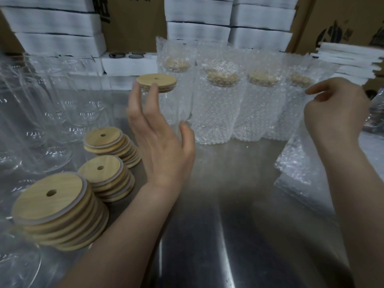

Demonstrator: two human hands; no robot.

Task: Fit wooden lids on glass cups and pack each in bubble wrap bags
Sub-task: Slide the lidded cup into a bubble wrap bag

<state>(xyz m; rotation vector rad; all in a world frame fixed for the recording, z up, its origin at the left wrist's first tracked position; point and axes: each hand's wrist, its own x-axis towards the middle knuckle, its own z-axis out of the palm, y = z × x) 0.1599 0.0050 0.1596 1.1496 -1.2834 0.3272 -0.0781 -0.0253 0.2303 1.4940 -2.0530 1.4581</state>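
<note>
Wooden lid (156,83) sat level on the mouth of a clear glass cup (168,109), which stood upright on the metal table (218,215) just in front of a row of wrapped cups. The left hand (160,146) reached up around that cup from its near side, spread wide and gripping nothing. Its fingers (135,94) were straight, two tips lay at the lid's rim, and the thumb was splayed to the cup's right. Whether the palm touched the glass could not be told. The right hand (334,113), well apart to the right, pinched the top edge of a bubble wrap bag (297,154) between thumb and curled fingers. The bag hung down towards a pile of flat bags (295,190) at the table's right side. Behind the lidded cup, four wrapped cups (220,109) stood side by side, touching, each with a lid showing dimly through the wrap. Left of the left forearm, three stacks of lids (56,210) leaned close together. Beyond them, bare glass cups (47,125) crowded the table's left side out to the frame's edge. A broad band of bare steel showed between the two arms, running from the wrapped row to the near edge. White boxes (56,28) and cardboard cartons (133,23) were stacked along the back, walling that side.
</note>
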